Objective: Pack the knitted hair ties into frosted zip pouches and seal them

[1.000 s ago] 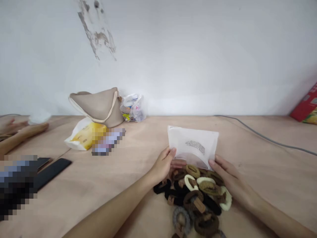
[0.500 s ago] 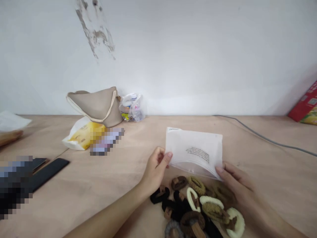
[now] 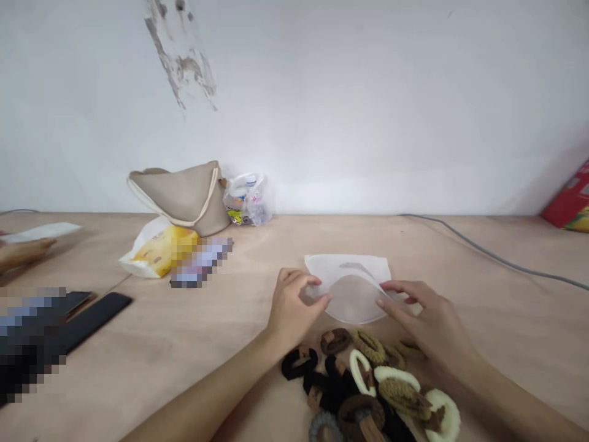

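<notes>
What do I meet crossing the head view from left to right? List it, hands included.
Another person's hand, yellow-and-white packet, clear plastic bag, left hand, white pouch, right hand, red box.

print (image 3: 356,268) on my white pouch (image 3: 317,265) too small to read, olive loop (image 3: 411,348) partly behind my right hand (image 3: 432,314), grey loop (image 3: 323,423) cut by the bottom edge, red box (image 3: 568,205) cropped right, co-worker's hand (image 3: 27,253) cropped left

Pale wooden table (image 3: 257,264); on it hair ties (image 3: 398,393), yellow packet (image 3: 159,253), beige bag (image 3: 184,195), grey cable (image 3: 478,248).
</notes>
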Demonstrator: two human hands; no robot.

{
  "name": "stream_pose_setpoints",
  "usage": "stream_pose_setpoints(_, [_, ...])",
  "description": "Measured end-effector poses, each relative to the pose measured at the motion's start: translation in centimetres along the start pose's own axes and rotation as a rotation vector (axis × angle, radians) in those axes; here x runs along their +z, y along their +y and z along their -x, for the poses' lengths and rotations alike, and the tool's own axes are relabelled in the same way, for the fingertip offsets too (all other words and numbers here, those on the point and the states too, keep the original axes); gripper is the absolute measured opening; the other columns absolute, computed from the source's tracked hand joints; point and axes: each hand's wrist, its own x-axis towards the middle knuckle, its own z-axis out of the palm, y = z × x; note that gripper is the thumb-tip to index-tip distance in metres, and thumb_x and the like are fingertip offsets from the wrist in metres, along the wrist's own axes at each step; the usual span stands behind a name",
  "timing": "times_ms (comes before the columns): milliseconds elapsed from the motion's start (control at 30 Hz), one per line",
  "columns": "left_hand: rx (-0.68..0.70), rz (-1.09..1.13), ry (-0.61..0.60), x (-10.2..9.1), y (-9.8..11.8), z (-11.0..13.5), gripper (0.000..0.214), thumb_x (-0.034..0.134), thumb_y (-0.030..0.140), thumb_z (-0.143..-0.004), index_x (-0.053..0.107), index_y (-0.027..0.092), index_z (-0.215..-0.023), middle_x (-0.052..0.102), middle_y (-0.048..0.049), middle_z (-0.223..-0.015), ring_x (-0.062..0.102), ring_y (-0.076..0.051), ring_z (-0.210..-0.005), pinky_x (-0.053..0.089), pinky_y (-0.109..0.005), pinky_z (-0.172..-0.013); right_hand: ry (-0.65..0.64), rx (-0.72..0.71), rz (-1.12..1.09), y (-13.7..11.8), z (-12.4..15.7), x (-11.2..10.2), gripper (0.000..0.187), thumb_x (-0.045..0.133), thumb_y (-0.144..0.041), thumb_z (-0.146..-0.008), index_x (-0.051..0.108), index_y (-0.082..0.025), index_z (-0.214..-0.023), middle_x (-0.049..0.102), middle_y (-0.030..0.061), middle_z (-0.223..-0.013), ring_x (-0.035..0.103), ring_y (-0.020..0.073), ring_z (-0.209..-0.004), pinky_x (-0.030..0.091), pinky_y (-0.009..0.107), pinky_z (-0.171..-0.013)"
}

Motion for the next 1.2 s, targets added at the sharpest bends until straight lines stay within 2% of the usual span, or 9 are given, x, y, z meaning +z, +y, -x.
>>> stream_pose_setpoints(133, [0.031,-0.003,-0.135,0.6,-0.2,-0.3,0.004,0.065,0.019,-0.069,0.062,0.02,-0.066,0.068,-0.0037,-0.081,0.06,-0.023,-0.092,0.046,-0.035,-0.083,-0.083,-0.133,0.019,-0.5,-0.7,0.2,0.026,0.053,-0.049,-0.077,0.064,-0.025,-0.075,0.066,0.0053,-0.093,0.056,0.0262,-0.097,0.043,0.036,-0.079])
stream_pose_setpoints(333, [-0.136,0.084,-0.272,1.0,-0.6,-0.9,0.012,0.059,0.029,-0.075,0.058,0.018,-0.07,0.064,-0.0005,-0.073,0.056,-0.015,-0.062,0.043,-0.025,-0.059,-0.262,-0.119,0.01,-0.1,-2.0,0.6,0.031,0.044,-0.049,-0.084,0.054,-0.024,-0.069,0.057,-0.0024,-0.064,0.052,0.0168,-0.061,0.039,0.027,-0.058])
stream_pose_setpoints(567, [-0.198,0.046,-0.362,0.8,-0.7,-1.1,0.013,0.056,0.033,-0.077,0.052,0.02,-0.077,0.056,0.0037,-0.069,0.048,-0.013,-0.057,0.036,-0.023,-0.054,-0.357,-0.063,-0.08,1.1,-2.7,0.8,0.029,0.048,-0.047,-0.083,0.049,-0.022,-0.068,0.053,-0.0042,-0.063,0.049,0.015,-0.063,0.038,0.027,-0.061])
stream_pose_setpoints(700, [-0.139,0.103,-0.332,0.8,-1.3,-0.2,0.018,0.059,0.028,-0.074,0.047,0.021,-0.085,0.055,0.0012,-0.085,0.05,-0.013,-0.064,0.041,-0.024,-0.059,-0.432,-0.059,-0.208,0.9,-2.5,0.5,0.029,0.052,-0.049,-0.082,0.054,-0.02,-0.077,0.061,-0.0009,-0.074,0.056,0.0167,-0.072,0.045,0.028,-0.068])
stream_pose_setpoints(800, [-0.022,0.15,-0.243,0.5,-1.8,0.3,0.01,0.055,0.024,-0.078,0.046,0.02,-0.08,0.054,-0.0016,-0.092,0.053,-0.015,-0.078,0.044,-0.028,-0.073,-0.472,-0.05,-0.303,0.8,-2.0,-0.3,0.034,0.053,-0.05,-0.082,0.055,-0.02,-0.097,0.066,0.0049,-0.094,0.061,0.0202,-0.088,0.048,0.032,-0.079])
stream_pose_setpoints(900, [0.056,0.157,-0.185,0.1,-1.9,0.6,0.009,0.049,0.022,-0.082,0.046,0.02,-0.074,0.055,-0.0038,-0.093,0.054,-0.017,-0.091,0.043,-0.031,-0.084,-0.427,-0.017,-0.334,1.3,-0.7,-1.7,0.04,0.051,-0.049,-0.085,0.047,-0.023,-0.115,0.064,0.0079,-0.11,0.06,0.0217,-0.1,0.048,0.035,-0.085])
stream_pose_setpoints(1000, [0.079,0.13,-0.13,-0.1,-1.7,0.6,0.011,0.05,0.02,-0.082,0.047,0.02,-0.072,0.056,-0.0047,-0.093,0.056,-0.018,-0.095,0.043,-0.032,-0.086,-0.378,0.004,-0.282,2.4,1.3,-3.2,0.036,0.056,-0.047,-0.083,0.053,-0.024,-0.11,0.065,0.0077,-0.108,0.059,0.0238,-0.105,0.047,0.037,-0.089])
stream_pose_setpoints(1100, [0.14,0.117,-0.11,-0.1,-1.5,0.6,0.01,0.052,0.019,-0.08,0.048,0.021,-0.071,0.058,-0.0053,-0.094,0.056,-0.02,-0.098,0.042,-0.035,-0.09,-0.378,-0.148,-0.097,3.6,3.3,-4.3,0.031,0.066,-0.043,-0.075,0.064,-0.025,-0.101,0.067,0.0073,-0.104,0.061,0.0261,-0.1,0.049,0.04,-0.087])
stream_pose_setpoints(1200, [0.205,0.116,-0.112,-0.1,-1.5,0.7,0.009,0.053,0.019,-0.08,0.049,0.021,-0.072,0.059,-0.0066,-0.093,0.057,-0.021,-0.096,0.044,-0.035,-0.088,-0.327,-0.351,0.063,4.3,4.2,-4.7,0.018,0.062,-0.038,-0.078,0.068,-0.027,-0.092,0.07,0.0054,-0.096,0.065,0.0241,-0.089,0.053,0.038,-0.08])
